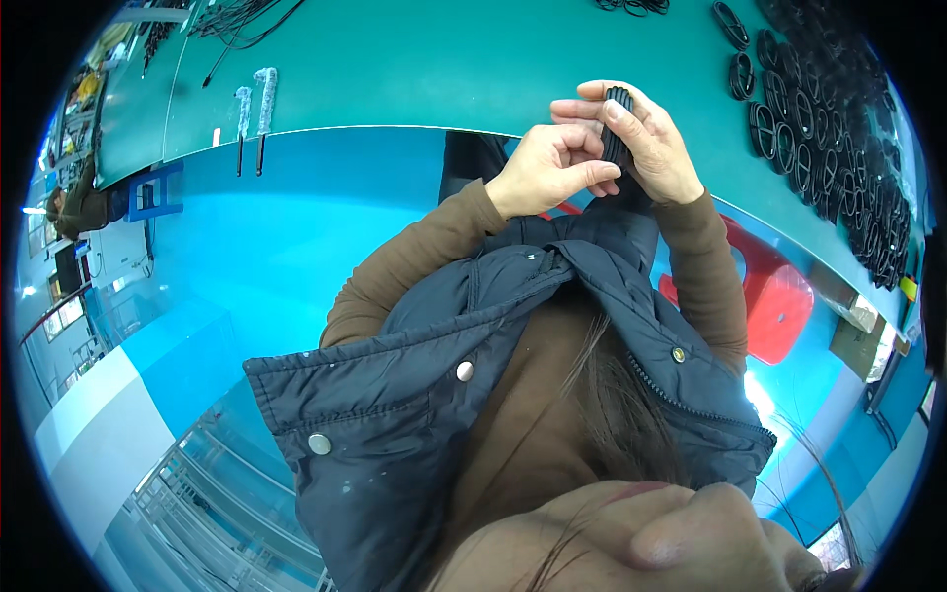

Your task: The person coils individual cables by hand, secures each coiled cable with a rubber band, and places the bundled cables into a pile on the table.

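The right hand [646,143] is closed around a small black coiled cable bundle [617,133], thumb on the near side and fingers wrapped over the top, just right of the frame's centre near the top. The left hand [547,168] is curled narrow, its thumb and forefinger pinching at the lower end of the same bundle, so both hands meet on it. The bundle is held in the air above the near edge of the green desk [444,69].

Judging by its size and how two fingers carry it, the bundle should be light; the tight loops look springy rather than stiff, and likely to loosen if released. The safest hold seems to be across the middle of the coil, squeezing all turns together.

Further out, many more black coiled cables [829,128] lie in rows at the upper right of the desk. Loose black wires [232,20] sprawl at the upper left, two white-topped tools [254,104] near them. A red stool [779,296] sits below right.
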Demonstrator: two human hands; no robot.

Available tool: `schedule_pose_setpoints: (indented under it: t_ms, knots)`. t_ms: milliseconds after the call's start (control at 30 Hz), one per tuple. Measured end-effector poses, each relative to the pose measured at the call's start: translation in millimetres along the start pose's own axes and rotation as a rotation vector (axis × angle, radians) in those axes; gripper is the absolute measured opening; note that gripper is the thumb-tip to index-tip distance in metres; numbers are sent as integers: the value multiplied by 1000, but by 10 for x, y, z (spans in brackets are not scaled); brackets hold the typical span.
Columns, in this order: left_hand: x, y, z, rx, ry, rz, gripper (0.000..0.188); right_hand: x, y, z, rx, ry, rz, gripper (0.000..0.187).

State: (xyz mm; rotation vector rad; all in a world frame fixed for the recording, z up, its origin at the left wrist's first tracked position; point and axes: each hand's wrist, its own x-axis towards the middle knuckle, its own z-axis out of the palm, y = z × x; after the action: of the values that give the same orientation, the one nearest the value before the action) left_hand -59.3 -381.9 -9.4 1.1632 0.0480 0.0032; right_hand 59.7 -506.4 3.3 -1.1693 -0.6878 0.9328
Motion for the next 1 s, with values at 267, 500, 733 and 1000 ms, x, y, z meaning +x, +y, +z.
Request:
schedule_pose_setpoints:
  t_ms: [267,500,733,1000]
  knots:
    - [0,-25,46,2,34,29,8,-35,50,23,88,45,-12,38]
    - [-52,35,7,140,-45,49,8,-90,-71,-172,-215,78,-309,33]
    - [-65,-39,30,319,-60,79,9,-232,-66,-98,-522,282,-279,36]
    - [-69,-133,69,332,27,185,13,-215,-115,48,-900,369,-448,33]
